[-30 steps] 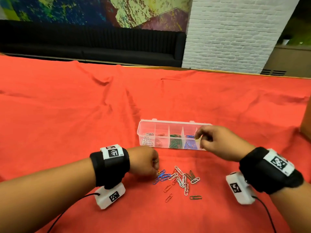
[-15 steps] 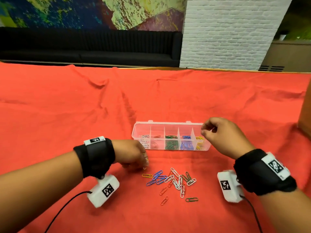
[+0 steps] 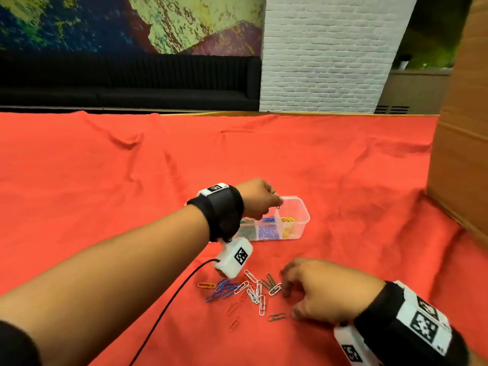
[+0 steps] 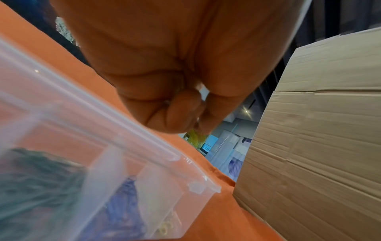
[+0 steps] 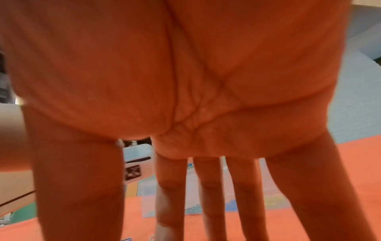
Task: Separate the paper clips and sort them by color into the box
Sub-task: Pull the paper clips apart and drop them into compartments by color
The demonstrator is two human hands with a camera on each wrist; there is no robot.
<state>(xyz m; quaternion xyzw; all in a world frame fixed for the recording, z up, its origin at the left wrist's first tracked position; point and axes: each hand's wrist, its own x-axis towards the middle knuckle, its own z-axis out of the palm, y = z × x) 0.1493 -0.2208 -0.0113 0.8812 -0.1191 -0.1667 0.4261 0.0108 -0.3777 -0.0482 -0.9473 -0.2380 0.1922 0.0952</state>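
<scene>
A clear divided plastic box [image 3: 303, 210] stands on the red cloth, with green, blue [image 3: 268, 231] and yellow [image 3: 287, 228] clips in separate compartments. My left hand [image 3: 277, 203] hovers over its right part, thumb and fingers pinching a small paper clip [image 3: 278, 206] whose colour I cannot tell. In the left wrist view the curled fingers [image 4: 181, 112] hang above the box rim [image 4: 144, 138]. A loose pile of mixed paper clips [image 3: 248, 289] lies nearer to me. My right hand [image 3: 286, 289] reaches down at the pile's right edge, its fingers [image 5: 208, 195] spread straight and holding nothing.
A tall cardboard box [image 3: 470, 154] stands on the right side of the table, close to the plastic box [image 4: 319, 146]. A black cable [image 3: 169, 307] runs from the left wrist camera across the cloth. One green clip [image 3: 276, 317] lies apart near my right thumb.
My left hand has lifted from the pile's left edge to above the box, pinching a clip. My right hand has come from the box's right end down to the pile and spread its fingers.
</scene>
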